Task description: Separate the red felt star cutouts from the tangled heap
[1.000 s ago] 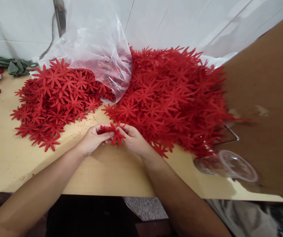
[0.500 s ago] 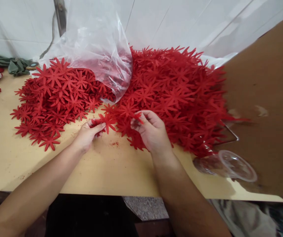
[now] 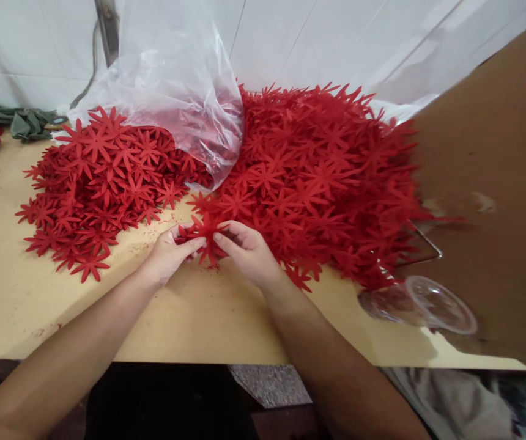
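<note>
Between my hands is a red flower-shaped cutout (image 3: 208, 231) with narrow petals, held just above the table. My left hand (image 3: 169, 250) pinches its left side with the thumb on top; more red petals show behind those fingers, and whether they belong to a second piece I cannot tell. On the right side, my right hand (image 3: 247, 250) pinches the same cutout between thumb and fingers. A large heap of like red cutouts (image 3: 309, 171) rises behind my right hand. To the left lies a smaller pile of them (image 3: 107, 195).
A clear plastic bag (image 3: 175, 91) drapes over the back of the left pile. At the right, a clear plastic cup (image 3: 419, 305) lies on its side against a brown cardboard panel (image 3: 492, 183). Red crumbs dot the wooden table (image 3: 189, 324). Green cloth (image 3: 29, 122) lies back left.
My right hand has moved left from the large heap to the cutout in my left hand and now grips it too. My left hand has stayed nearly in place.
</note>
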Demonstrator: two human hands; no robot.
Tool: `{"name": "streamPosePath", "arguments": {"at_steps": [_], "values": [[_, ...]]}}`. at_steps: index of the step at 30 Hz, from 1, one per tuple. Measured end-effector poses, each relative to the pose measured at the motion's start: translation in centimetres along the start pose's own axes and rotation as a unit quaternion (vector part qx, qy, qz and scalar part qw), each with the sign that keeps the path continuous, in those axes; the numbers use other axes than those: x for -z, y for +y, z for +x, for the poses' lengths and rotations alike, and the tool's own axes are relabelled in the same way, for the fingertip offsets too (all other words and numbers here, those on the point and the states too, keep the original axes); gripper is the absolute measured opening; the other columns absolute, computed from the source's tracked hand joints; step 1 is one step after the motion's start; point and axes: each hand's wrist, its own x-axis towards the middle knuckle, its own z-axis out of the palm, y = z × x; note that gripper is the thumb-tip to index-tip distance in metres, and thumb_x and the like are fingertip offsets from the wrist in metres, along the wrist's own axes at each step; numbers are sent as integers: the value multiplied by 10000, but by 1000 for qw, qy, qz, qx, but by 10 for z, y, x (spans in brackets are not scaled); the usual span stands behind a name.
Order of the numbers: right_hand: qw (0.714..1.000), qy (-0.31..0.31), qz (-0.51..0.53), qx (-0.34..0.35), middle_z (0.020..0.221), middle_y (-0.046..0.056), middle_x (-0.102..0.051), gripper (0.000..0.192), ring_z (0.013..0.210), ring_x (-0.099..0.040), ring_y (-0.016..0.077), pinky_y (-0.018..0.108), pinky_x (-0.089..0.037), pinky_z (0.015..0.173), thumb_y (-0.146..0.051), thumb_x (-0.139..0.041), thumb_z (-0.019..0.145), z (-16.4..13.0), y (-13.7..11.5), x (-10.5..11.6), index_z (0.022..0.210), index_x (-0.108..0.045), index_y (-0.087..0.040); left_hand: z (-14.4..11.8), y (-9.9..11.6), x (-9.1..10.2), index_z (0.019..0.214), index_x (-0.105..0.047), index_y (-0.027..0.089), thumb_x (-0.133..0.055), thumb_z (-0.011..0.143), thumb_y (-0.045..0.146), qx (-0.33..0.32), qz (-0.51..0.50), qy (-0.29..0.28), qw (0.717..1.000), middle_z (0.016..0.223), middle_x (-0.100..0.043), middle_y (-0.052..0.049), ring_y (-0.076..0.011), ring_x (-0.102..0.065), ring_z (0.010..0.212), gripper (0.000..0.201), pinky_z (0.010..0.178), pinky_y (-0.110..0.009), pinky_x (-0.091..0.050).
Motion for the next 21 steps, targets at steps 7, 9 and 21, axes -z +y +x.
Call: {"name": "streamPosePath", "arguments": {"at_steps": [7, 9, 21], "values": [[988, 129, -71, 51, 546, -46, -464, 261, 482, -410, 69, 211, -370, 460, -419, -624, 686, 0, -12, 17, 619, -509, -195, -1, 1, 0, 866, -585, 136, -651, 642, 165, 7, 22, -10, 1000, 665, -613, 26, -33, -504, 546, 235, 523, -175, -342], [981, 142, -109, 73, 535, -50, -412, 286, 485, -380, 68, 209, -346, 462, -420, -586, 720, -1, -15, 22, 587, -472, -194, 0, 1, 0, 862, -597, 139, -637, 655, 150, 8, 24, -11, 1000, 695, -621, 13, -44, -533, 598, 211, 531, -173, -343], [936, 286, -168, 117, 580, -30, -520, 40, 505, -492, 113, 274, -447, 488, -192, -568, 663, 10, -44, 68, 669, -537, -217, -3, 3, -2, 820, -604, 140, -621, 656, 119, 14, 67, -18, 998, 703, -602, 17, -52, -529, 610, 166, 556, -188, -365]]}}
